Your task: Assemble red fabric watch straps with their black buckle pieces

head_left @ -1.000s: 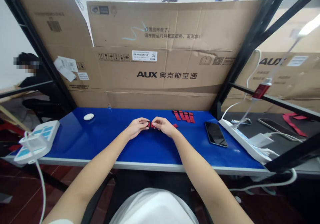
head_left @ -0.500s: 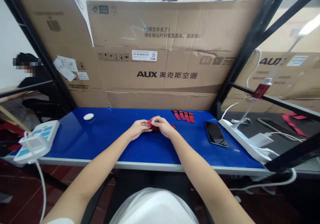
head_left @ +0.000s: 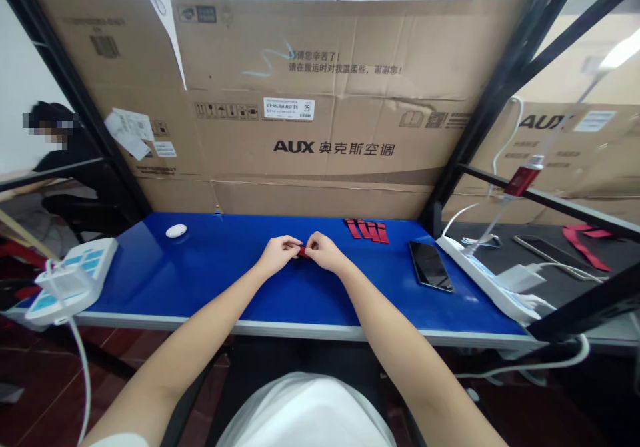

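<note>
Over the middle of the blue table, my left hand (head_left: 280, 255) and my right hand (head_left: 324, 252) meet at a small red and black strap (head_left: 303, 252). Fingers and thumb of each hand are closed on it, the left from its left end and the right from its right. Most of the strap is hidden by my fingers. Farther back and to the right, several red straps with black ends (head_left: 367, 230) lie side by side on the table.
A black phone (head_left: 431, 266) lies right of my hands, beside a white power strip (head_left: 493, 284). Another power strip (head_left: 75, 277) stands at the left edge. A round white object (head_left: 176, 231) is at back left. A cardboard panel (head_left: 330, 167) closes the back; a person (head_left: 65, 147) sits beyond, left.
The strap has come down slightly between my fingers, and its red end no longer sticks out right of my right hand. My hands have shifted only a little.
</note>
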`<state>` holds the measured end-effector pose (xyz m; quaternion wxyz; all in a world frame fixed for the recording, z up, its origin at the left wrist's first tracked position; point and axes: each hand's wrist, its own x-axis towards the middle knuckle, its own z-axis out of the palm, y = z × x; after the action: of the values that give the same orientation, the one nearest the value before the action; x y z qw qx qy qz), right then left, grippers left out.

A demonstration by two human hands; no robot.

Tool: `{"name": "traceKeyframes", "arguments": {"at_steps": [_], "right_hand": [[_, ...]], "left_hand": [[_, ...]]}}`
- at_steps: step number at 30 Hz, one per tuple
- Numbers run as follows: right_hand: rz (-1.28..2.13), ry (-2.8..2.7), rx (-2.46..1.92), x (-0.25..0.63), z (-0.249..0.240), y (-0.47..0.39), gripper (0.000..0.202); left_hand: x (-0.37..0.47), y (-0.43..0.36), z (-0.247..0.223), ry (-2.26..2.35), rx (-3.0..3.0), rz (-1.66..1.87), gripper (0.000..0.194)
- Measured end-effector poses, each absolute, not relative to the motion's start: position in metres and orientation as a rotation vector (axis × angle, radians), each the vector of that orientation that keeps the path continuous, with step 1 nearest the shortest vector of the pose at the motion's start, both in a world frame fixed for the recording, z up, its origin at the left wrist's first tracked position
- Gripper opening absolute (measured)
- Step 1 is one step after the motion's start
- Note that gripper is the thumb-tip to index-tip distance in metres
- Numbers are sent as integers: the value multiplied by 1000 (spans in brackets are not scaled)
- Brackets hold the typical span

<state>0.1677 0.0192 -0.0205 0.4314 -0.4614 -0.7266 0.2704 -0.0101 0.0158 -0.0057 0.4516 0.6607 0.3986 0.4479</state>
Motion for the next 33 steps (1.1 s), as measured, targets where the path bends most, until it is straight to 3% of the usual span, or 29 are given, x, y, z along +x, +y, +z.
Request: {"name": "traceKeyframes", "arguments": {"at_steps": [7,10,13,18,21,27,33], "right_hand": [[1188,-1631,-853,173,-11,15,24],[860,-1716,-992,182,-10,17,21],[461,-1830,-1319,190,-15,19,35],[373,-1889,-1577,194,-23,25,18],[374,-1814,-1659,198,-24,28,19],[507,-1703,-1606,206,-18,27,8],[1121,-1509,-1092,193,-4,16,26]], "left_hand": [[-18,21,-9,817,1497,1064,32],[-24,26,-9,757,1490,1053,35],[-30,27,-5,725,1487,1022,34],[-37,30,0,808,1499,1088,33],[-45,39,-5,1033,1560,1148,26],[-59,57,-19,1445,1562,1213,7],[-47,47,-12,1230,1492,1202,18]]}}
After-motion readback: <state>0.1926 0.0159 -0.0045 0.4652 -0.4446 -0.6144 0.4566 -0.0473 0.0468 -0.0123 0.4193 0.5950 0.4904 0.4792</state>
